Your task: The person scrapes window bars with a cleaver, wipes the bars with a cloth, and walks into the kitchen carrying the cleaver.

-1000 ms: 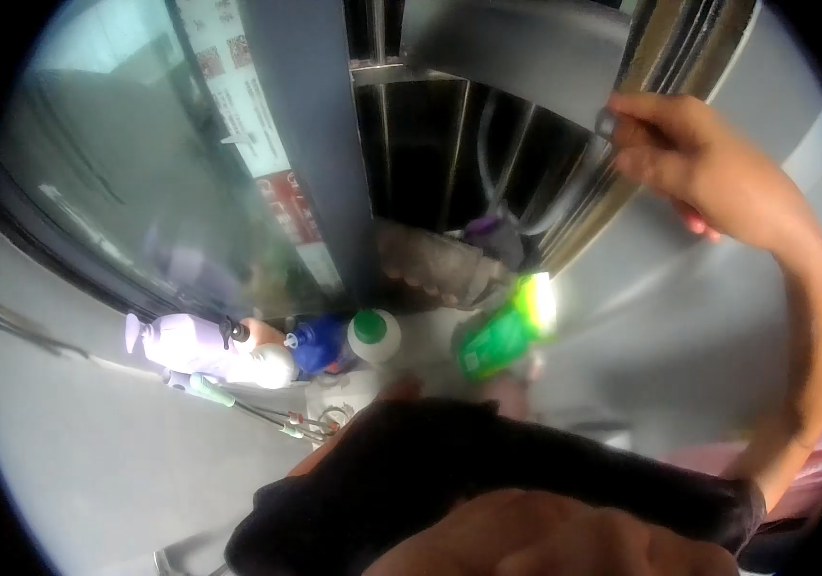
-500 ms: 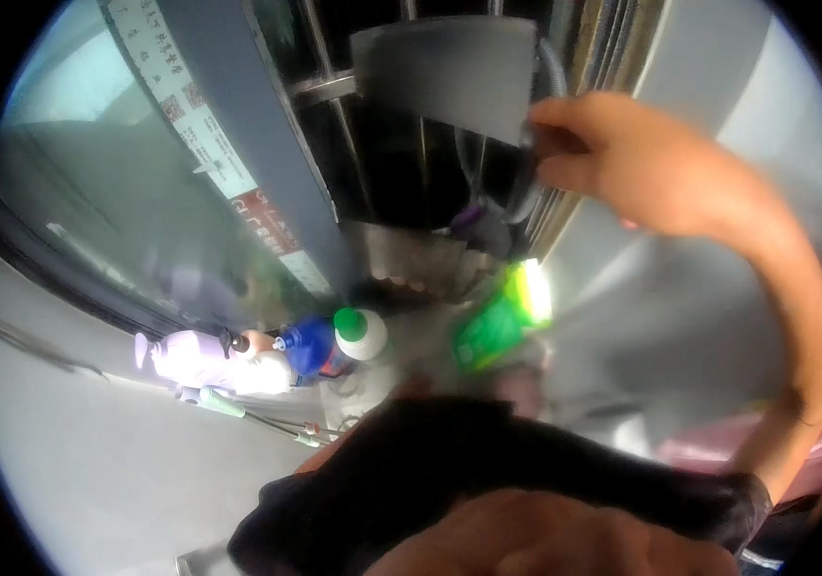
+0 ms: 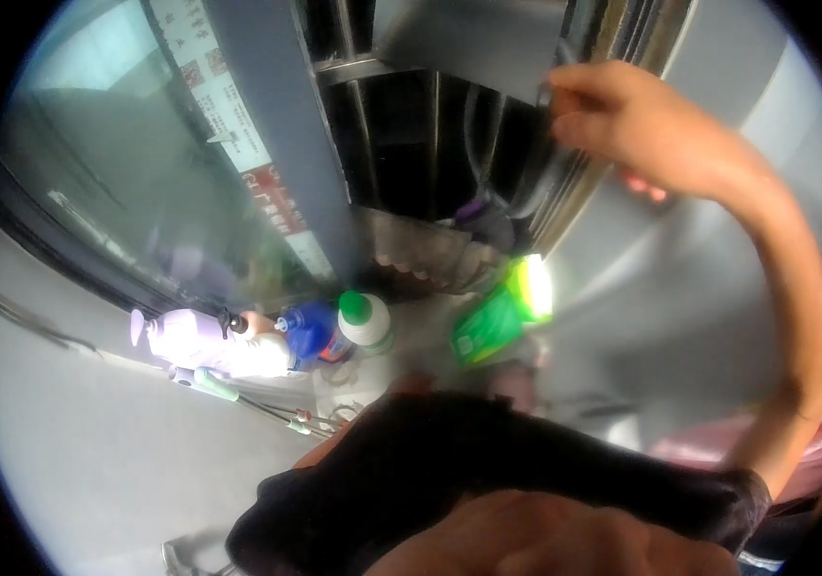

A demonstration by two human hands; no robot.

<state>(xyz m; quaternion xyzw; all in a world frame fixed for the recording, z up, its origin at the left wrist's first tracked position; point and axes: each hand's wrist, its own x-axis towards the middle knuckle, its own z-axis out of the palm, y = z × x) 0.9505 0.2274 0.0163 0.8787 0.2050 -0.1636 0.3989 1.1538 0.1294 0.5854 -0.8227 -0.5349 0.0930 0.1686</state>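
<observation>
Panel of flat grey sheet material (image 3: 488,46) sits at the far side, before dark window bars (image 3: 435,144). Handling estimate: light, fairly stiff, smooth, liable to slip; grip at edge or corner. My right hand (image 3: 655,125) pinches its right lower corner, thumb against forefinger, remaining fingers curled. My left hand (image 3: 413,383), blurred beside black fabric (image 3: 449,461), is nearest the white green-capped bottle (image 3: 370,326); opening: cannot tell.

The right hand (image 3: 662,132) is at a corner of a grey panel (image 3: 476,40).
</observation>
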